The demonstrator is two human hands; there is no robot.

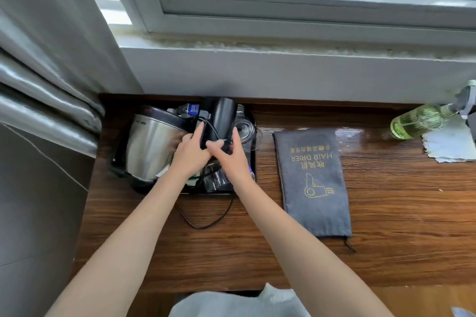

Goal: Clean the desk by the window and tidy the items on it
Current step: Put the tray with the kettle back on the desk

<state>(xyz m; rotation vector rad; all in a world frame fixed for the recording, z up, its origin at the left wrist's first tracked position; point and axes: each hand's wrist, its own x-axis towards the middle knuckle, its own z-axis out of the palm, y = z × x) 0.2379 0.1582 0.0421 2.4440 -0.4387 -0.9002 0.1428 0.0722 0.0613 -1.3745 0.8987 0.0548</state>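
A black hair dryer [222, 117] stands over the black tray [253, 162] at the desk's far left. My left hand [189, 150] grips the dryer's folded handle. My right hand [231, 157] pinches its black cord [206, 224] by the handle; the cord loops down onto the wooden desk [386, 213]. A steel kettle [150, 147] lies tilted in the tray beside my left hand. A grey hair dryer bag [315, 183] lies flat to the right of the tray.
Clear glasses [244, 128], a water bottle [192, 108] and packets fill the tray. A green spray bottle [419, 119] and a white cloth [449, 144] sit at the far right. A curtain [46, 72] hangs left; the window sill [283, 69] runs behind.
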